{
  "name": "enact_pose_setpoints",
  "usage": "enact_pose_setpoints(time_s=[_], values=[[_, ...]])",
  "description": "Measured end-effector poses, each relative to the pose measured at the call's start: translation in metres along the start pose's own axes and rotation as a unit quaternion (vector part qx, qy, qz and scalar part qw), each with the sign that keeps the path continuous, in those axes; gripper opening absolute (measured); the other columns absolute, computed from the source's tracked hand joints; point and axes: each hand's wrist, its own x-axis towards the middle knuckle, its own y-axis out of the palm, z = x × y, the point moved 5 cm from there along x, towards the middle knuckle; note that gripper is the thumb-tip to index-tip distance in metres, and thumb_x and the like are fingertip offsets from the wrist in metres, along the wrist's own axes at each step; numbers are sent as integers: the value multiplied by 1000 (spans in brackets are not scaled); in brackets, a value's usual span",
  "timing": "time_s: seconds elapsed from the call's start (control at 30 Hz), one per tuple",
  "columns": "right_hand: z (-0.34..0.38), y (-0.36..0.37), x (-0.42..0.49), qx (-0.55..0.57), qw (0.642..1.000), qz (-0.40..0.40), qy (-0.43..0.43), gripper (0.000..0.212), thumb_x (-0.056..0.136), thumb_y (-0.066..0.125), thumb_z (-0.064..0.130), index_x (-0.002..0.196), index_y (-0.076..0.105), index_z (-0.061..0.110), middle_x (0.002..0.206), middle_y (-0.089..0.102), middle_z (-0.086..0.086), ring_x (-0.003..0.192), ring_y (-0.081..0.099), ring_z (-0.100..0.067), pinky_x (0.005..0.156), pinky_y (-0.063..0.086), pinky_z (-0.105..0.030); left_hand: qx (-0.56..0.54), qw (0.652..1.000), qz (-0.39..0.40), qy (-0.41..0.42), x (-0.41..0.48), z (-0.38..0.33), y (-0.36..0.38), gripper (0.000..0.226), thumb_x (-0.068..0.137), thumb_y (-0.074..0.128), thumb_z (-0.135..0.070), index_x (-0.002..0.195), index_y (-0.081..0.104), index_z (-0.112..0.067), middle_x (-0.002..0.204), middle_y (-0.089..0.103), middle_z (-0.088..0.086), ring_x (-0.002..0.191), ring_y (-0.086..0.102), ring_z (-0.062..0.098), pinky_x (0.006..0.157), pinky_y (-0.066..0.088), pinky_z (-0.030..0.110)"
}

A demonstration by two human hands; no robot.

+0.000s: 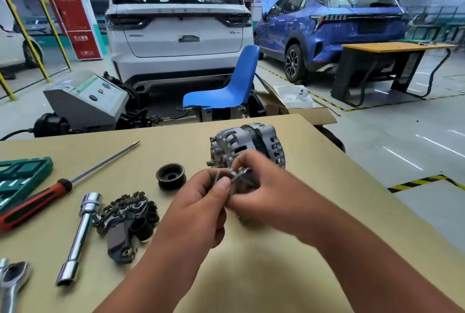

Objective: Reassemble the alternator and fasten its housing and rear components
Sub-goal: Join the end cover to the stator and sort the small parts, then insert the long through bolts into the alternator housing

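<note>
Both hands gripped a bundle of bolts just in front of the alternator.
Bare bench [251,275] lay open between the forearms and out to its right edge; above it the left hand [198,202] and right hand [264,186] met, the fingers of both clamped on thin grey bolts [232,174], which were blurred. To the left lay a ratchet [11,280], a chrome tube spanner [78,237], the dark rectifier plate [128,222], a red-handled screwdriver [37,202], a green case [20,179] and a pulley [171,176]. Just behind the hands the alternator [251,141] lay on its side near the bench's far edge, long axis running left to right, studded rear end pointing left. Beyond stood a blue chair [226,91] and a white car [181,35]; its badge [234,32] and the red signs [75,23] were too blurred to read.
</note>
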Motion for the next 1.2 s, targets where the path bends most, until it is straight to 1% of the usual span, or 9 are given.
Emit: enact_pose_setpoints(time_s=[0.1, 0.23, 0.4, 0.57, 0.73, 0.87, 0.97, 1.07, 1.2], values=[[2, -44, 2, 25, 987, -147, -61, 7, 88, 71, 32, 95, 69, 30, 65, 65, 9, 56, 58, -7, 53, 48, -27, 11, 1000, 7, 20, 1, -8, -6, 10, 92, 70, -31, 84, 73, -26, 62, 33, -6, 47, 26, 12, 45, 26, 24], [-28, -89, 4, 67, 917, -392, -17, 22, 109, 53, 22, 106, 74, 28, 75, 70, 8, 75, 69, -14, 73, 64, -43, -5, 996, -84, 30, 7, -6, -26, 40, 104, 66, -35, 65, 62, -28, 57, 36, -3, 45, 34, 17, 45, 35, 30], [-58, -60, 19, 118, 927, -347, 87, 29, 105, 50, 28, 100, 78, 33, 95, 80, 7, 94, 76, -17, 89, 63, -50, -35, 983, -163, 78, 11, -5, -42, 52, 115, 46, -35, 69, 62, -19, 82, 77, 4, 75, 76, 22, 68, 62, 41], [-46, -47, 13, 152, 923, -347, 71, 37, 105, 48, 22, 100, 79, 43, 96, 81, 8, 97, 77, -18, 81, 64, -43, -28, 980, -187, 64, 12, -2, -39, 53, 114, 50, -40, 66, 72, -31, 109, 82, -15, 115, 75, 10, 104, 58, 45], [-38, -25, 10, 202, 930, -300, 56, 34, 109, 47, 18, 109, 79, 31, 102, 81, 8, 97, 77, -13, 86, 62, -40, 2, 981, -171, 93, 7, -4, -31, 54, 110, 52, -48, 60, 65, -30, 87, 80, -19, 87, 73, -13, 93, 60, 45], [-35, -12, 10, 270, 923, -266, 60, 32, 111, 49, 18, 106, 78, 28, 106, 81, 1, 103, 77, -19, 90, 63, -44, 11, 975, -200, 93, 9, -5, -43, 46, 97, 52, -61, 68, 65, -28, 88, 77, -13, 91, 73, 10, 102, 55, 62], [-36, -26, 8, 209, 921, -318, 77, 27, 111, 49, 29, 105, 76, 27, 108, 75, 2, 102, 72, -17, 90, 62, -43, -8, 971, -208, 118, 9, -7, -45, 50, 107, 50, -49, 63, 64, -30, 93, 80, -14, 90, 74, -8, 98, 58, 48], [-41, -51, 5, 154, 907, -382, 84, 36, 111, 46, 42, 95, 71, 20, 86, 58, -1, 77, 57, -16, 71, 54, -37, 24, 961, -245, 127, 5, -9, -48, 47, 104, 47, -53, 69, 70, -31, 94, 78, -21, 95, 74, 1, 93, 58, 44], [-52, -51, 13, 299, 899, -301, 106, 37, 109, 52, 45, 90, 59, 14, 60, 45, -1, 51, 44, -16, 49, 43, -31, 41, 952, -271, 138, 4, -8, -55, 42, 110, 44, -51, 88, 77, -36, 93, 77, -5, 88, 72, 21, 79, 60, 39]])
